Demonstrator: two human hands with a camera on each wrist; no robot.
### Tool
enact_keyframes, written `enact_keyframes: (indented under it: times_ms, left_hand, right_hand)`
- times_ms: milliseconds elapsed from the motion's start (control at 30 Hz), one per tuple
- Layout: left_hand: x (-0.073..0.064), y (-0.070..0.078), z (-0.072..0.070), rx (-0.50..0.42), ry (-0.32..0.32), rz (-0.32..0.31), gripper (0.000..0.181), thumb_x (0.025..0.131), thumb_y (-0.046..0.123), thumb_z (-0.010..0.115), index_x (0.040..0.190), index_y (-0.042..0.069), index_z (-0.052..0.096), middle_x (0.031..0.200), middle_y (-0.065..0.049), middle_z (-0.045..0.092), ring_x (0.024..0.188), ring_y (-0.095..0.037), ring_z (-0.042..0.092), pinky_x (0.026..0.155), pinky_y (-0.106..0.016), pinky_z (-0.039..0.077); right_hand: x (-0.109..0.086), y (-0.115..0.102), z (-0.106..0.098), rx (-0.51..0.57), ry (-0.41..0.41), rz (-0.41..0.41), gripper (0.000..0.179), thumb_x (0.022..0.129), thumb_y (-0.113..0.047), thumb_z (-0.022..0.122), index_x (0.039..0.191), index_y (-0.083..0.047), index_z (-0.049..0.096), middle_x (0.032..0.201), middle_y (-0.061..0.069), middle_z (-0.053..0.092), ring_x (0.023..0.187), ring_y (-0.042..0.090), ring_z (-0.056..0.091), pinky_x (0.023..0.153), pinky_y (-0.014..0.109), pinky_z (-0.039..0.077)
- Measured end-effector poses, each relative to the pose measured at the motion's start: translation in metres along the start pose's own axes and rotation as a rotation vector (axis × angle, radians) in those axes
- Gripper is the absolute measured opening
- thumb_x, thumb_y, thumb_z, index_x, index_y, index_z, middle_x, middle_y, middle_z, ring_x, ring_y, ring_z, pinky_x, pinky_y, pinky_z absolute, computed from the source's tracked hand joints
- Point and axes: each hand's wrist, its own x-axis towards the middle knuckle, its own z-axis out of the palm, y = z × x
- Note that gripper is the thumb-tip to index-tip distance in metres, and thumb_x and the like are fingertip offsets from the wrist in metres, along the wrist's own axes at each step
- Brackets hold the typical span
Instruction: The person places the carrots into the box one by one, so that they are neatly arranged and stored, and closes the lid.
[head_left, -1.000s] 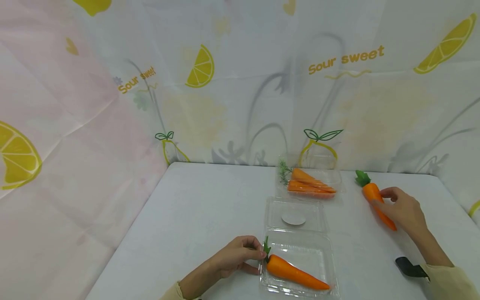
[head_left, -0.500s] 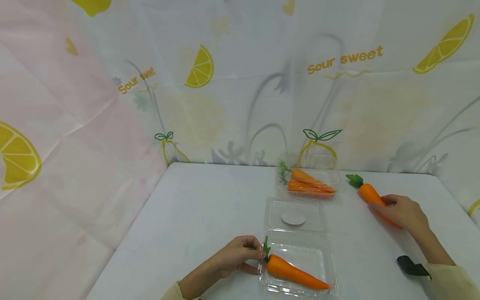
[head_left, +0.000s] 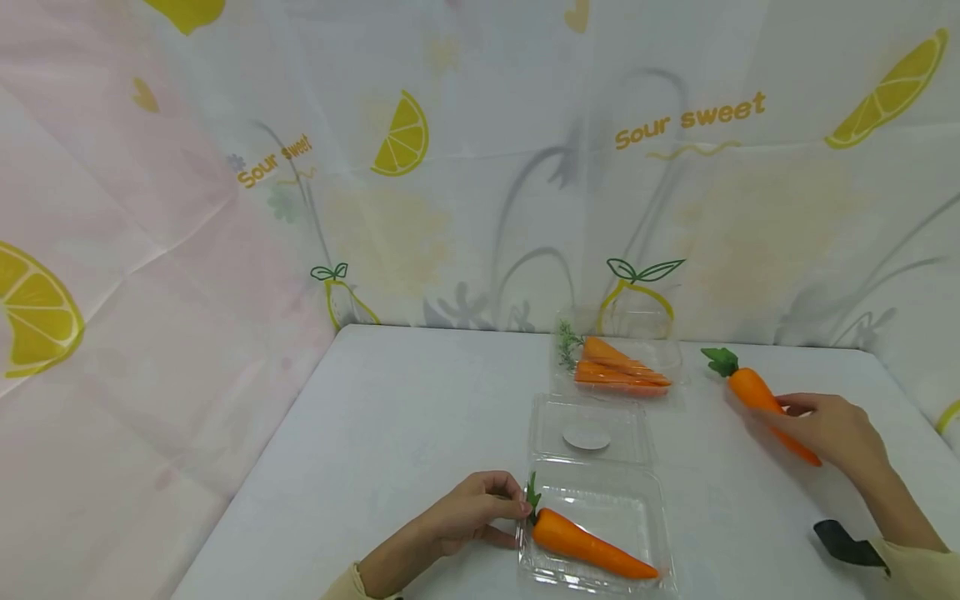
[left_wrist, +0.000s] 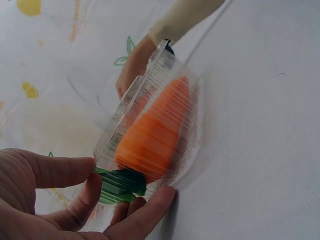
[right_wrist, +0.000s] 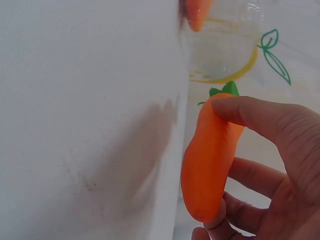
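Note:
A clear plastic clamshell box (head_left: 622,500) lies with its lid folded back, near the front of the table. Inside its base is an orange carrot (head_left: 588,546) with a green top, toy-like in look. My left hand (head_left: 476,512) pinches the box's left rim between thumb and finger, beside the carrot's leaves. Over on the right, my right hand (head_left: 836,429) grips a second carrot (right_wrist: 210,155) around its middle, leaves pointing to the far left. In the right wrist view that carrot is held off the table, its shadow cast on the white surface.
Behind the open box sits another clear box (head_left: 678,362) with several carrots and a feathery green sprig in it. A white round label (head_left: 587,435) is on the folded-back lid. A patterned cloth (head_left: 480,167) hangs along the table's back edge.
The second carrot has come up off the table in my right hand, shifting a little to the right, its leafy end swinging left. My left hand and the open box have stayed put.

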Motion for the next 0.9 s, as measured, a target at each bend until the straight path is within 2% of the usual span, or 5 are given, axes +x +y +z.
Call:
enact_keyframes:
  times_ms: [400,667,900]
  left_hand:
    - [0.0,0.002,0.0,0.001,-0.003,-0.007,0.009,0.09,0.007,0.066,0.093,0.005,0.058,0.092,-0.006,0.06,0.088,-0.018,0.061,0.073,-0.041,0.059]
    - [-0.001,0.003,-0.001,-0.013,-0.016,-0.008,0.009,0.09,0.007,0.067,0.093,0.005,0.058,0.092,-0.006,0.06,0.088,-0.017,0.062,0.073,-0.039,0.059]
    - [-0.001,0.003,-0.001,-0.008,-0.015,-0.01,0.01,0.09,0.007,0.067,0.093,0.004,0.058,0.092,-0.005,0.06,0.088,-0.017,0.061,0.072,-0.039,0.059]
  right_hand:
    - [-0.011,-0.022,-0.004,0.08,0.044,-0.01,0.078,0.085,-0.056,0.071,0.126,0.01,0.058,0.1,0.019,0.063,0.073,0.024,0.052,0.051,0.03,0.041]
    - [-0.021,-0.045,-0.005,0.112,0.061,-0.088,0.068,0.087,-0.047,0.073,0.123,0.009,0.062,0.093,0.01,0.063,0.072,0.021,0.048,0.05,0.029,0.038]
    - [-0.025,-0.062,-0.001,0.136,0.044,-0.113,0.066,0.086,-0.047,0.074,0.122,0.006,0.064,0.095,0.009,0.064,0.075,0.022,0.048,0.049,0.029,0.038]
